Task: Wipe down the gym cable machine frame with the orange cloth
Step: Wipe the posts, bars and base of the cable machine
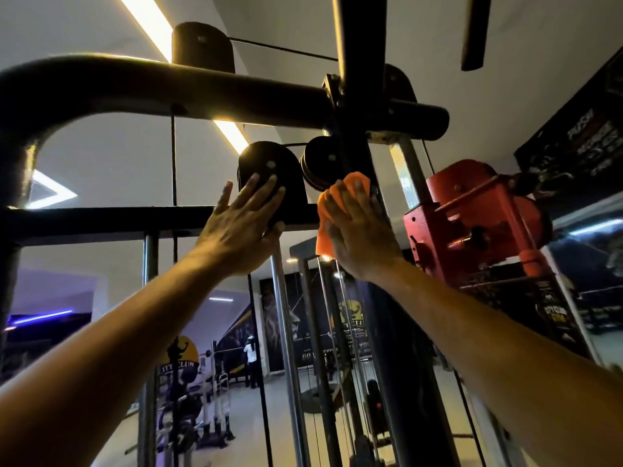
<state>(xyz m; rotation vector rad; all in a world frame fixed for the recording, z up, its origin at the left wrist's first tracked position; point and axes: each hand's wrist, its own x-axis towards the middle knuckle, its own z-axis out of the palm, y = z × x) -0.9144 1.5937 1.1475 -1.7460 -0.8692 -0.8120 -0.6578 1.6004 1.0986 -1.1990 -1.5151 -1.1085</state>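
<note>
The orange cloth (332,210) lies flat against the black upright post (362,153) of the cable machine frame, just under a round pulley (320,166), pinned there by the right hand (360,230), whose grip is wide with fingers straight on the cloth. The left hand (242,227), grip wide too, presses its straight fingers on a black pulley cover (269,163) above the crossbar (101,220). Yellow signs (182,353) in the background read "CITY CLUB" (other poster lettering is too blurred), and a red pulley carriage (468,217) sits just right of the post.
</note>
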